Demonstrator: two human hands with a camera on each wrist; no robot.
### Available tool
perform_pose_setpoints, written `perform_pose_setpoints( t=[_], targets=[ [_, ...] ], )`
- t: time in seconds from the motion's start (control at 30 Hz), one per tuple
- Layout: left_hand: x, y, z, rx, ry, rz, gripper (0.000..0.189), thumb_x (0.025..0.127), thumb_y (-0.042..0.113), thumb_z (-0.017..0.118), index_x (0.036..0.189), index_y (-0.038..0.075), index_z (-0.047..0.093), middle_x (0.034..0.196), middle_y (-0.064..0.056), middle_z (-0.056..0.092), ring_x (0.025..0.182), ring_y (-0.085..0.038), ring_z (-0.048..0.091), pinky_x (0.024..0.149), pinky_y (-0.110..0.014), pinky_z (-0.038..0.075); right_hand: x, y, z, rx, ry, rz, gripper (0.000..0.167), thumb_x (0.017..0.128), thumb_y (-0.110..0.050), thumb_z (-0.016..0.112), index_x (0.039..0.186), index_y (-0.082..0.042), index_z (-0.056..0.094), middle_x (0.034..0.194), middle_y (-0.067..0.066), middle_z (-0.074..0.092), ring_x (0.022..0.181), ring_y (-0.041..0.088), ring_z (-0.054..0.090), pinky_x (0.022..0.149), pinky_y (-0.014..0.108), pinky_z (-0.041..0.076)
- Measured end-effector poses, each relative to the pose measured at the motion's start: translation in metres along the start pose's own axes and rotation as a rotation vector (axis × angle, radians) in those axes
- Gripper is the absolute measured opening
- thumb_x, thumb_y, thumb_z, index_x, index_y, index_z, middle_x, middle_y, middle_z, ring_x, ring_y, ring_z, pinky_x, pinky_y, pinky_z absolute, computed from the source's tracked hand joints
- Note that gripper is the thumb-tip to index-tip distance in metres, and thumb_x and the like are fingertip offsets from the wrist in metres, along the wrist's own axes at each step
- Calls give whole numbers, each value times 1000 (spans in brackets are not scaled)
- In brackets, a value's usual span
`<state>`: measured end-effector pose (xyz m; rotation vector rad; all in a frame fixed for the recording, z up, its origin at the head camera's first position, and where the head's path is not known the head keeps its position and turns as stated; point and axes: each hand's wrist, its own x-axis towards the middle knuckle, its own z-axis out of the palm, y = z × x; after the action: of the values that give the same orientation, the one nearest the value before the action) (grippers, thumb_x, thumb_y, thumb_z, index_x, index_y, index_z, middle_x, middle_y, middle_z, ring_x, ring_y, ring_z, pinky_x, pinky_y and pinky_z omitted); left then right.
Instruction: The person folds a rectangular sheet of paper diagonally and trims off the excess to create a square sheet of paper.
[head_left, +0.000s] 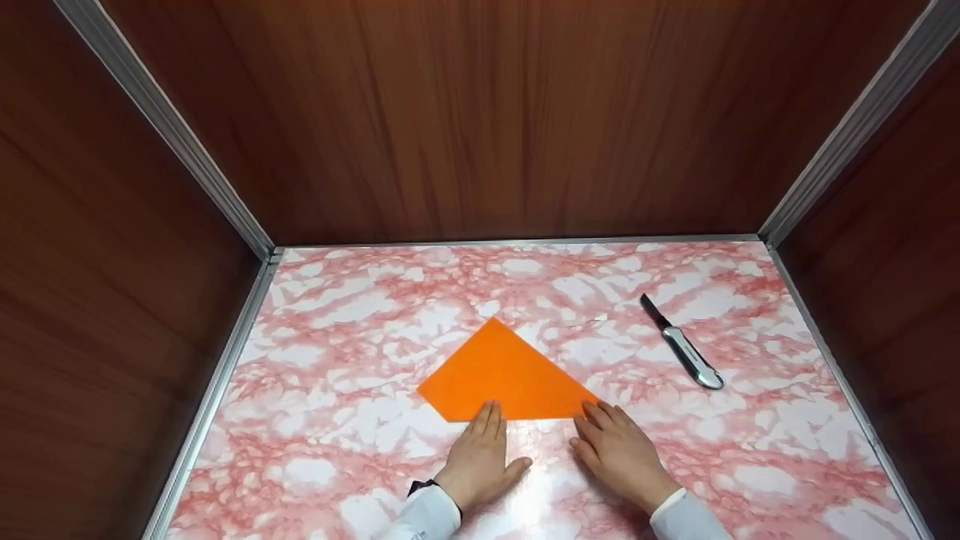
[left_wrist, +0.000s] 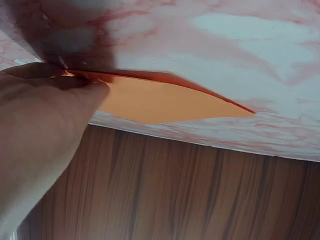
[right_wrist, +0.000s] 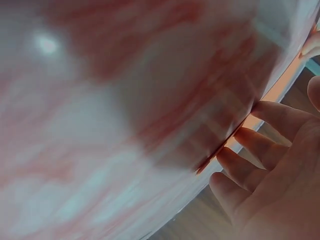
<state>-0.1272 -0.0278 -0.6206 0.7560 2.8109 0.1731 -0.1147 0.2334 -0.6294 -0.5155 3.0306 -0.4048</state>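
A folded sheet of orange paper [head_left: 502,375] lies on the table, its straight folded edge toward the person and a peak pointing away. My left hand [head_left: 480,457] rests its extended fingertips on the near edge, left of the middle, with the thumb held out to the side. At the right corner, the fingertips of my right hand [head_left: 619,450] press on the paper. In the left wrist view the layers of the orange paper [left_wrist: 150,100] stand slightly apart along the edge. The right wrist view shows spread fingers [right_wrist: 245,170] along the paper's edge.
To the right lies a folding knife [head_left: 686,349] with a dark blade out and a grey and black handle. The table [head_left: 322,465] has a red and white marbled top. Brown wood-grain panels [head_left: 480,120] with metal edging stand on the back, left and right.
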Motion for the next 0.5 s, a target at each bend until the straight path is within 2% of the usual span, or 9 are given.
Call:
perform_pose_setpoints(
  t=[0.13,0.2,0.37,0.5],
  targets=[
    [1,3,1,-66,26,-3,90,102,61,46,153,-12,34,164,-24,26,154,-32,21,114,-41,37,-2,2,-1,-8,-10,5,51,106,-42,53,139,-5,64,150,18,52,142,38,43,118,53,28],
    [1,4,2,-69,33,-5,89,102,60,49,153,-12,35,164,-24,28,153,-32,25,110,-41,42,-2,1,-1,-9,-12,4,52,106,-42,53,139,-3,64,150,19,52,141,39,43,117,54,29],
    [4,4,3,-13,37,6,90,101,62,49,150,-12,39,162,-24,31,151,-33,28,114,-40,38,-2,-1,-2,-2,-12,19,53,105,-42,55,138,-2,64,150,20,51,140,41,43,116,54,31],
    [6,3,3,-42,43,29,89,101,61,49,149,-13,41,162,-25,30,151,-33,27,114,-39,38,-2,-1,-1,5,-21,30,54,105,-43,55,140,-2,63,151,20,50,141,41,42,116,54,31]
  ],
)
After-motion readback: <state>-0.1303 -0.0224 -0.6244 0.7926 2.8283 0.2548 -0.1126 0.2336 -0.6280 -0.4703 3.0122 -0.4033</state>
